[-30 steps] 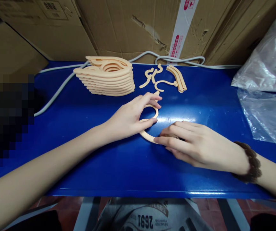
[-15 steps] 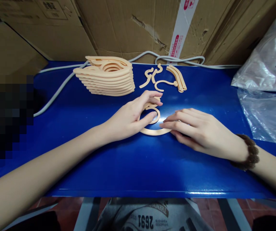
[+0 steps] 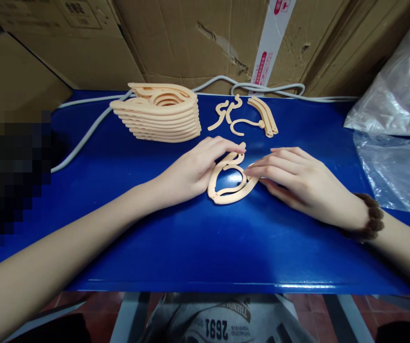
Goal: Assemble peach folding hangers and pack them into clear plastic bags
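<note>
A beige plastic folding clothes hanger (image 3: 238, 195), folded into a loop, lies on the blue table between my hands. My left hand (image 3: 194, 166) is closed on its left side, with the index finger reaching over its far end and the thumb mostly hidden. On the right, my right hand (image 3: 297, 178) has its fingertips pressed together on the hanger's right arm. Behind them lie loose hanger parts: a hook (image 3: 242, 125), wavy pieces (image 3: 221, 114) and a pair of curved arms (image 3: 264, 116). A neat stack of folded hangers (image 3: 162, 119) stands at the back left.
Cardboard boxes (image 3: 190, 43) line the back of the blue table (image 3: 190, 252). A white cable (image 3: 86, 143) runs along the back and left. Clear and white plastic bags (image 3: 386, 105) lie at the right.
The folded hanger has turned between my hands, so more of its loop shows. My left thumb has drawn back from the inner ring. My right hand has shifted slightly up and right.
</note>
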A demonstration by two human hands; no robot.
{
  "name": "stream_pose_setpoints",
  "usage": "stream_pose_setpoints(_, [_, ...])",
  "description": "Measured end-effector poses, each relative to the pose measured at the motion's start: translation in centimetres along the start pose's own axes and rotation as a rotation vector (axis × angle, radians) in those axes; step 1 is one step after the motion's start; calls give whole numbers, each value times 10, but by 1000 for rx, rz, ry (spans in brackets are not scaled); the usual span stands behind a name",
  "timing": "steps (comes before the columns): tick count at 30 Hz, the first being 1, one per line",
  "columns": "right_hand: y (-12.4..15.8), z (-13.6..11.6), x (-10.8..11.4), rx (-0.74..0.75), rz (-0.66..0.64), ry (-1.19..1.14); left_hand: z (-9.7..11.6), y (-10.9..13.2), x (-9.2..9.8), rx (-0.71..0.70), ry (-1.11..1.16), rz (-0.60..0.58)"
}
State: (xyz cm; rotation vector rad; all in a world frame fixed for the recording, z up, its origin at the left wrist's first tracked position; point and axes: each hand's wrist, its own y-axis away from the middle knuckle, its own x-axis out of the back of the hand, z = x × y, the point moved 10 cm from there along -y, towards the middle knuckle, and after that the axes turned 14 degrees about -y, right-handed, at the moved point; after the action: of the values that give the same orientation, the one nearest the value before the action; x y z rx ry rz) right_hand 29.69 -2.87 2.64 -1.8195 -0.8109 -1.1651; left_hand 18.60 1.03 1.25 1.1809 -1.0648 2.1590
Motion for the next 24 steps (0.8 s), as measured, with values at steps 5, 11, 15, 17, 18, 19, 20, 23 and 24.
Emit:
stream_pose_setpoints(5, [0,10,8,-109,50,72,2,0,1,5,-16,-5])
stream_pose_setpoints(11, [3,15,12,-234,81,69,10,2,-3,-56,-6,-40])
stream_pose_setpoints(15, [1,10,7,-180,46,6,11,5,-9,-55,-5,-77])
stream_pose_setpoints(17, [0,5,-2,-120,-8,-48,9,5,-13,-39,-16,-95])
stream_pose_setpoints(18, [0,3,-7,-94,-38,-74,8,5,-14,-32,-24,-100])
stream_pose_setpoints(19, [0,2,-11,-78,-65,-97,7,6,-15,-29,-32,-103])
stream_pose_setpoints(20, [0,1,-14,-71,-85,-114,7,6,-15,-27,-39,-103])
stream_pose_setpoints(23, [0,0,-15,-68,-78,-150,8,5,-14,-23,-64,-99])
stream_pose_setpoints(24, [-1,0,-11,-75,-55,-159,8,5,-14,-19,-73,-101])
